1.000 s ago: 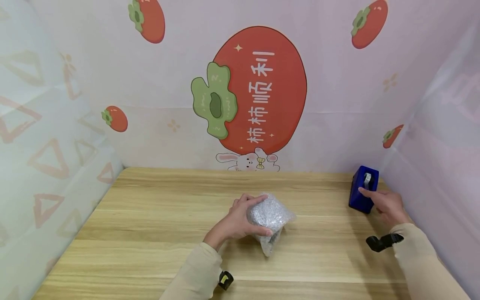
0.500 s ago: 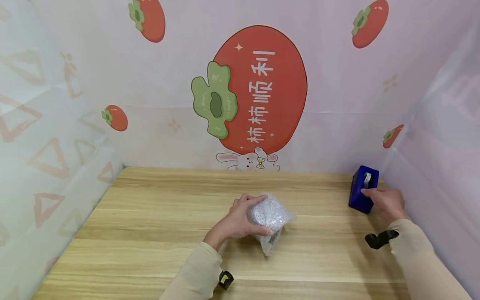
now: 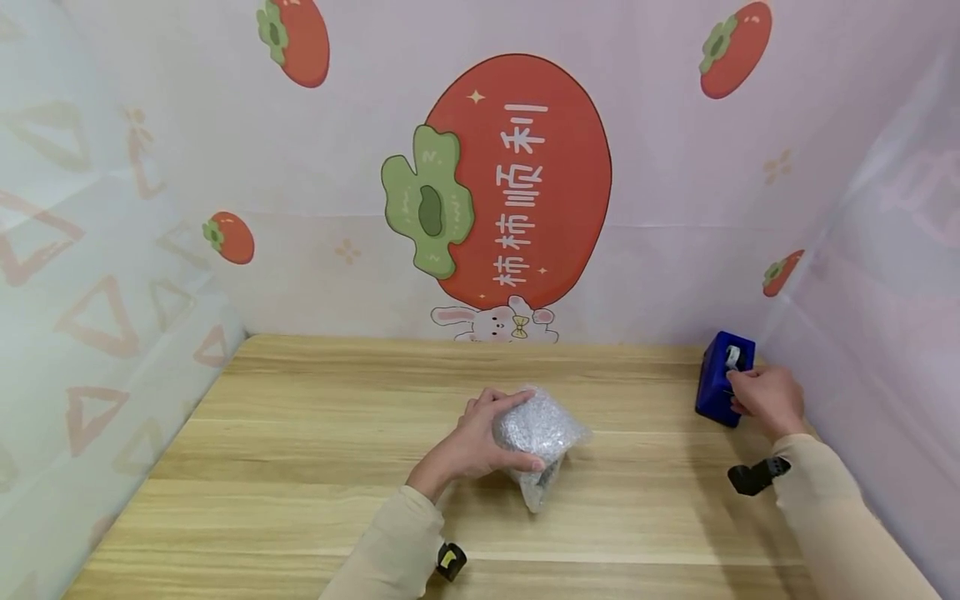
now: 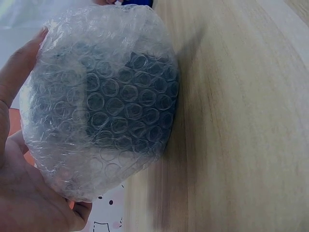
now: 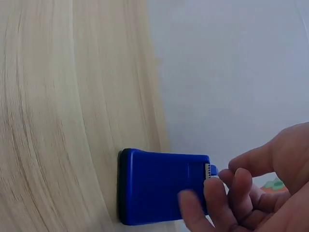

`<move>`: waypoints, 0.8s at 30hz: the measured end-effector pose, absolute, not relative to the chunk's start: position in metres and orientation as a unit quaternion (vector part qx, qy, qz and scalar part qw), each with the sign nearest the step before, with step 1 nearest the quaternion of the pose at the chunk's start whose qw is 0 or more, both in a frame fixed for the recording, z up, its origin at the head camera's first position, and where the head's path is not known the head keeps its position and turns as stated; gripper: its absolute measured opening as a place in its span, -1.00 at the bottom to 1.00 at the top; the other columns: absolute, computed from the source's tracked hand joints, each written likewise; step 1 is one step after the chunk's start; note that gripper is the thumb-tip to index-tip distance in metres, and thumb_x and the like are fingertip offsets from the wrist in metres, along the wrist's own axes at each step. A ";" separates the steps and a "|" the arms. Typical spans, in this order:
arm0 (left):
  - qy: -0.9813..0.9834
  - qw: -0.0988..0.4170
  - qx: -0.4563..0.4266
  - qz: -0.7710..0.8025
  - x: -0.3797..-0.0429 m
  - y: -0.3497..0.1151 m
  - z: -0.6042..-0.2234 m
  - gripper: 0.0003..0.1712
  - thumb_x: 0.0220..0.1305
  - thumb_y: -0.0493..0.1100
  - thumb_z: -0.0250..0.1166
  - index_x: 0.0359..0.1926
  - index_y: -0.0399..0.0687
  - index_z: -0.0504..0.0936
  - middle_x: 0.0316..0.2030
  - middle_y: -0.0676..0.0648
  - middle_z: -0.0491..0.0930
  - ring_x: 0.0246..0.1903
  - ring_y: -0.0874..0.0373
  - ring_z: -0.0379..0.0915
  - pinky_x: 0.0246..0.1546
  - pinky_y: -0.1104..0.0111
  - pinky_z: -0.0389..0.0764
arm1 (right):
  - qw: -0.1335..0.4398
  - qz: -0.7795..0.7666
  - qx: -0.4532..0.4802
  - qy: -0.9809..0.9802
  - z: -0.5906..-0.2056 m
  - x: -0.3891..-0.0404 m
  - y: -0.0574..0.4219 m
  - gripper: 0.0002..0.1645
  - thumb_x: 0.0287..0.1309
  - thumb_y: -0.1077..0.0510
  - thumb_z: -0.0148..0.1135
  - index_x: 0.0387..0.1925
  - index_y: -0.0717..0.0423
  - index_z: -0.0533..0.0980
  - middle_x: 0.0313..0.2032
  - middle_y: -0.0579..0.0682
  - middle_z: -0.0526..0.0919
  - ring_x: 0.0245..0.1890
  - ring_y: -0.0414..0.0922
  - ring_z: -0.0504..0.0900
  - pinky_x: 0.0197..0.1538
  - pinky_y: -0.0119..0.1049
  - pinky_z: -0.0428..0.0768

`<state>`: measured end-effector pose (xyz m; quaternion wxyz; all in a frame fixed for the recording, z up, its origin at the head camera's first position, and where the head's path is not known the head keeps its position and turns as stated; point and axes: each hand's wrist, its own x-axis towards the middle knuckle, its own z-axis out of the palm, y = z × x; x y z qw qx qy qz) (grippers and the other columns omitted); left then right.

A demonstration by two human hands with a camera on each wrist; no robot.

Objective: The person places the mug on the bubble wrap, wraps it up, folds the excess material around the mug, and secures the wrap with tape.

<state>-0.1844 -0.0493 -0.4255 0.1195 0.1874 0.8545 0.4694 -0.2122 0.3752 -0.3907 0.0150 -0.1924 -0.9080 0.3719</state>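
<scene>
A bubble-wrapped bundle (image 3: 546,427) sits on the table's middle, and my left hand (image 3: 476,437) holds it from the left, thumb in front and fingers behind. Something dark shows through the bubble wrap (image 4: 128,104) in the left wrist view. At the right rear stands a blue tape dispenser (image 3: 712,387) with a roll of tape (image 3: 732,357) in it. My right hand (image 3: 772,398) is at its front end; thumb and index finger pinch the tape beside the toothed cutter (image 5: 207,171). The clear tape itself is barely visible between the fingertips.
The wood-grain table (image 3: 315,450) ends at a pale backdrop (image 3: 337,275) printed with persimmons. Sheeting also rises along the left and right sides, and the dispenser stands close to the right one.
My right hand has moved slightly from the dispenser's top toward its front end, with thumb and index finger drawn together. The left hand and bundle have stayed put.
</scene>
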 end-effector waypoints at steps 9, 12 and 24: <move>0.853 0.118 0.189 0.471 -0.184 -0.049 -0.426 0.08 -0.11 0.11 0.68 0.47 0.34 0.39 0.12 -0.02 0.34 0.22 -0.06 0.16 0.17 -0.07 0.45 | 0.030 0.534 -0.240 -0.810 -0.391 -0.212 0.371 -0.55 0.39 0.18 -0.01 -0.68 0.04 0.27 -0.62 -0.03 0.46 -0.52 -0.17 0.57 -0.23 -0.24 0.73; 0.854 0.118 0.187 0.470 -0.183 -0.049 -0.425 0.08 -0.11 0.12 0.68 0.47 0.35 0.38 0.13 -0.01 0.34 0.23 -0.05 0.16 0.19 -0.07 0.44 | 0.041 0.552 -0.252 -0.794 -0.393 -0.210 0.368 -0.60 0.42 0.17 -0.02 -0.61 0.11 0.29 -0.47 0.01 0.50 -0.45 -0.21 0.58 -0.19 -0.24 0.73; 0.854 0.111 0.189 0.472 -0.183 -0.050 -0.427 0.08 -0.11 0.13 0.68 0.47 0.36 0.38 0.14 -0.04 0.35 0.21 -0.06 0.17 0.16 -0.09 0.43 | 0.091 0.602 -0.260 -0.749 -0.408 -0.198 0.360 -0.69 0.44 0.15 0.11 -0.04 0.38 0.47 -0.23 -0.01 0.48 -0.44 -0.25 0.59 -0.26 -0.34 0.71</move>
